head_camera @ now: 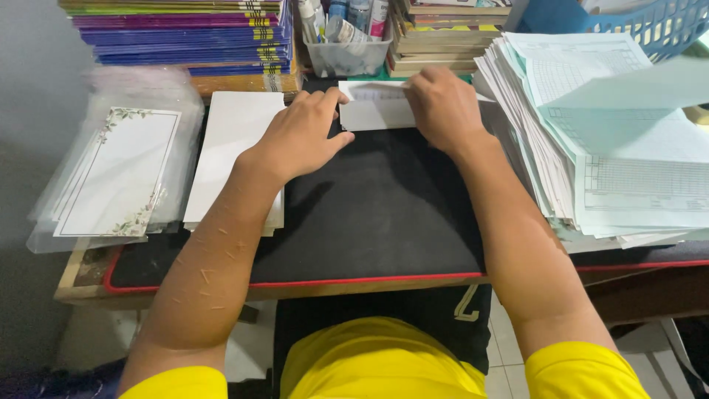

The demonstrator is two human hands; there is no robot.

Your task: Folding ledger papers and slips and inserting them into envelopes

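A folded white sheet of paper (377,111) lies on the far part of a black desk mat (377,214). My left hand (303,137) presses flat on the mat with its fingertips on the paper's left edge. My right hand (443,107) lies on the paper's right end, fingers curled over its top edge. Both forearms reach in from the bottom of the view.
A stack of white cards (236,159) lies left of the mat, and a plastic bag of floral-bordered cards (118,166) further left. A tall pile of printed forms (598,148) fills the right. Coloured notebooks (185,37), a clear tub of tubes (347,44) and a blue basket (657,22) stand behind.
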